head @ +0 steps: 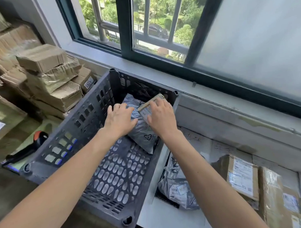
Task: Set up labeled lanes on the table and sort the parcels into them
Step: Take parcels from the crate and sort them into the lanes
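Grey crate (pixel 75 126) looks mostly emptied. Right of the crate, a poly-bag parcel (pixel 178 189) and cardboard parcels (pixel 242 179) lie on the table (pixel 167 220) beside handwritten lane sheets (pixel 195 138). At the crate's far end, the left hand (pixel 119 120) rests flat on a grey mailer (pixel 142 136) and the right hand (pixel 162 118) grips a small carton (pixel 146 109).

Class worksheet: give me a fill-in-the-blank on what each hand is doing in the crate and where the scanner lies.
The right hand grips a small box made of ____.
The left hand rests on a ____ mailer bag.
Both parcels are ____ the crate.
The scanner lies to the crate's ____.
Missing words: cardboard; grey; inside; left.
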Available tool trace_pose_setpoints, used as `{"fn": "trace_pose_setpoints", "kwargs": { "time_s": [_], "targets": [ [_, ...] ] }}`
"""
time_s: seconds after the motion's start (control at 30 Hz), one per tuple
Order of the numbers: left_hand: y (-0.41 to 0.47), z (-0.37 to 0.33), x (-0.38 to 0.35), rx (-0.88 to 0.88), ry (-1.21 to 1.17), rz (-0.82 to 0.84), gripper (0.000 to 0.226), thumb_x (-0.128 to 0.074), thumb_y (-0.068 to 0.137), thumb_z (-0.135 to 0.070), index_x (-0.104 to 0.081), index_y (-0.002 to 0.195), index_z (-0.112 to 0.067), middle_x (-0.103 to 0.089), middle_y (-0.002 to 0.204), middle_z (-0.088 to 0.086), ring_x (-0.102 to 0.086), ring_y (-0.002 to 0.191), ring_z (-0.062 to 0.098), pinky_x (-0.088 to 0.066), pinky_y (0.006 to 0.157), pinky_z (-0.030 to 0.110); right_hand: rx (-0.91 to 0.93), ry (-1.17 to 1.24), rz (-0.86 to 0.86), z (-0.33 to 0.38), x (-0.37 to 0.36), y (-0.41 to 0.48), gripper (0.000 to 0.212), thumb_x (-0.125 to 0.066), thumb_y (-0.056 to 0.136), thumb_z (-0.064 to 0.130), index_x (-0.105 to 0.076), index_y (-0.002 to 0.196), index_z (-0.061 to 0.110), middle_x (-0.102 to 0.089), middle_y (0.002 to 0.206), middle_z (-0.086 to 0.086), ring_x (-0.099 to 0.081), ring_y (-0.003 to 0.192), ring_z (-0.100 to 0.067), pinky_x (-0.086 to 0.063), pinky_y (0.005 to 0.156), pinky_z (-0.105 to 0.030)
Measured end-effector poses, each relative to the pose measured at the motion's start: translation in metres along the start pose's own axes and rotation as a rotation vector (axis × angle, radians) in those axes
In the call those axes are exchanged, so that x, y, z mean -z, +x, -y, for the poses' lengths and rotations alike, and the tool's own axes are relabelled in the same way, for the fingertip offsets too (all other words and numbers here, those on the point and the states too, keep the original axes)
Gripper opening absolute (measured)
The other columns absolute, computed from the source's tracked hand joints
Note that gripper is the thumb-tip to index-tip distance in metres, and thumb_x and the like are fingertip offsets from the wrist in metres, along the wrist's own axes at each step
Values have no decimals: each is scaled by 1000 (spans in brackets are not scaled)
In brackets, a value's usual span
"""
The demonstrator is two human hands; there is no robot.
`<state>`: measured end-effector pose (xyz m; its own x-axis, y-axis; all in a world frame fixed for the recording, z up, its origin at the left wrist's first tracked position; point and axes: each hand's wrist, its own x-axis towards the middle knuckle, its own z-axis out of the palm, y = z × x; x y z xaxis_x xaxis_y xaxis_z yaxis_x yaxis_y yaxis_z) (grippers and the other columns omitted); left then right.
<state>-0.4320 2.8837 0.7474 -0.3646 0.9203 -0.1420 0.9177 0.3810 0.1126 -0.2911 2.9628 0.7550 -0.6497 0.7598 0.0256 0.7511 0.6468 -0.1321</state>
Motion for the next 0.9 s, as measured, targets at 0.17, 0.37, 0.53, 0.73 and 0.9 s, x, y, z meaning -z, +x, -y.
{"fn": "trace_pose_setpoints", "kwargs": {
  "time_s": [0.17, 0.37, 0.53, 0.73, 0.9],
  "targets": [
    [23, -1, -15, -36, -41, 51, 58, -50, 97, -43, -39, 149, -19, -49, 144, 8, -40, 133, 32, -31, 112, 46, -205, -134, 70, -13, -9, 21, 67, -53, 98, 28, -21, 153, 6, -44, 145, -17, -34, 141, -36, -19, 121, -52],
    [54, -8, -31, -95, -493, 188, 69, -65, 93, -31, -32, 152, -15, -46, 150, 9, -41, 137, 28, -37, 111, 42, -247, -131, 133, -21, -18, 31, 72, -56, 97, 26, -20, 155, 2, -56, 139, -14, -27, 148, -34, -5, 121, -62],
    [59, 5, -48, 24, -805, 186, 71, -73, 89, -23, -38, 151, -17, -54, 141, 4, -51, 130, 23, -36, 98, 24, -137, 25, 50, -18, -25, 23, 42, -52, 97, 19, -49, 138, 15, -59, 132, -6, -34, 143, -28, -6, 121, -59],
    [43, 27, -42, 180, -1271, 108, 56, -75, 86, -11, -53, 137, -14, -65, 121, 14, -65, 104, 23, -57, 84, 34, -98, 586, -182, -13, -22, 13, 59, -62, 95, 14, -40, 150, 10, -49, 148, -8, -43, 138, -21, -33, 118, -38],
    [31, 5, -13, 129, -1566, 123, 49, -70, 90, -17, -55, 136, -13, -68, 122, 10, -68, 110, 27, -61, 83, 38, -320, 1043, -148, -22, -2, 0, 60, -68, 95, 24, -42, 150, 16, -53, 145, -2, -58, 119, -12, -52, 103, -36]
  ]
}}
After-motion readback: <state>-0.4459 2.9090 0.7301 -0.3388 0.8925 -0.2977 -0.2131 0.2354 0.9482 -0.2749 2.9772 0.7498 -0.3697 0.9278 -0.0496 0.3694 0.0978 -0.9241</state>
